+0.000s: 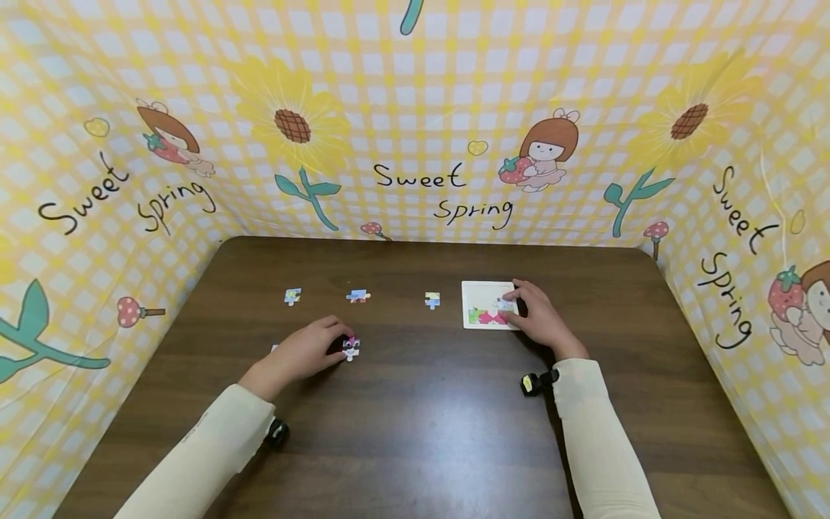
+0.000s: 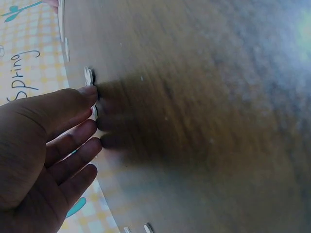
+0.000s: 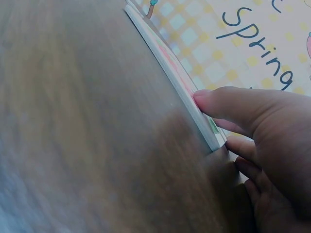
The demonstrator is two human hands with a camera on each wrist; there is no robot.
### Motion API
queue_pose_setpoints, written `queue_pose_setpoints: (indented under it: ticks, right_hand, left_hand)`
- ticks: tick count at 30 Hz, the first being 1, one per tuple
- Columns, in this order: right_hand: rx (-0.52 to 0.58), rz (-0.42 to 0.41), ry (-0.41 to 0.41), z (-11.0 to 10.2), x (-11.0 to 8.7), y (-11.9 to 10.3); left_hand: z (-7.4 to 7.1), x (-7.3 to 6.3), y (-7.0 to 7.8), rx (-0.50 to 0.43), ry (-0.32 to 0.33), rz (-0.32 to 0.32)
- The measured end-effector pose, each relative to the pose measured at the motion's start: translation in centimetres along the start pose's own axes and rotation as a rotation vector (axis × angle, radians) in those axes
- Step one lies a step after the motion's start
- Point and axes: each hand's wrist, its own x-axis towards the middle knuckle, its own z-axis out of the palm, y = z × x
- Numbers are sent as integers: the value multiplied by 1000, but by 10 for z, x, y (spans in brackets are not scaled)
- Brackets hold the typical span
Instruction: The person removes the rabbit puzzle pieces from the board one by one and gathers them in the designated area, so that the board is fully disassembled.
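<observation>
My left hand (image 1: 305, 352) pinches a jigsaw piece (image 1: 351, 349) printed with a pink and white cartoon face, low over the tabletop or on it. In the left wrist view the thumb and fingertips hide much of that spot. On the right, my right hand (image 1: 543, 318) grips the right edge of a white puzzle tray (image 1: 475, 290), its thumb over the rim in the right wrist view. Part of a pink, green and pale picture (image 1: 483, 315) fills the tray's lower portion; fingers cover its right side.
Three loose jigsaw pieces lie toward the back: one at left (image 1: 293, 296), a blue and red one (image 1: 359, 296), and a blue and yellow one (image 1: 432, 300). Another piece (image 1: 275, 347) shows partly behind the left wrist. Checked cloth walls (image 1: 415, 108) border the brown table (image 1: 415, 447).
</observation>
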Motion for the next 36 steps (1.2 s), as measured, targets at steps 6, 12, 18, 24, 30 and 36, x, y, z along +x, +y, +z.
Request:
queue_pose_setpoints:
  ticks: [6, 12, 18, 24, 30, 36]
  right_hand:
    - [3, 1, -3, 0, 0, -1]
    - [16, -7, 6, 0, 0, -1]
    - [6, -9, 13, 1, 0, 1]
    - [7, -15, 14, 0, 0, 1]
    - [9, -15, 12, -1, -1, 0]
    - [16, -3, 13, 0, -2, 1]
  left_hand:
    - [0, 0, 0, -7, 6, -3]
    - [0, -1, 0, -19, 10, -6]
    - [0, -1, 1, -24, 1, -8]
    - [-1, -1, 0, -27, -8, -11]
    - [-2, -2, 1, -22, -2, -2]
    - [-3, 3, 3, -31, 22, 7]
